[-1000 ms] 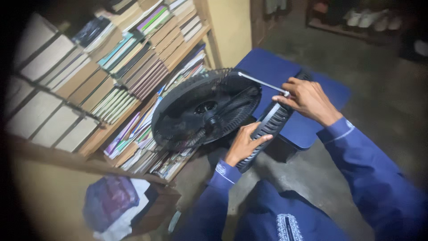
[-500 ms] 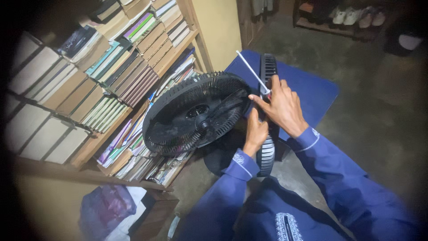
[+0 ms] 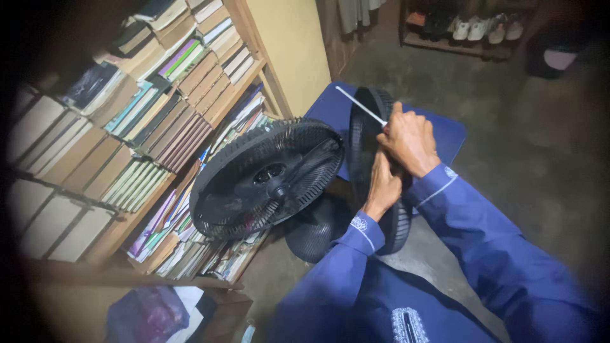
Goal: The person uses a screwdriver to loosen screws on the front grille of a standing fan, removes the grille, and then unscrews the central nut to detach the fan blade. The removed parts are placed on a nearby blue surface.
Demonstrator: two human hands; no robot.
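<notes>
Black plastic front grille (image 3: 365,136) stands on edge beside the open fan (image 3: 267,178), over the blue mat (image 3: 445,133) on the floor. Left hand (image 3: 383,184) grips its rim; right hand (image 3: 410,140) is closed around a white-shafted screwdriver (image 3: 359,105).

light: dim, indoor | corners: heavy dark vignette | focus: soft, slight blur | glare: none

I see a wooden bookshelf (image 3: 210,108) crammed with books (image 3: 159,95), a shoe rack (image 3: 464,38) beyond, and a plastic bag (image 3: 149,314) below.
</notes>
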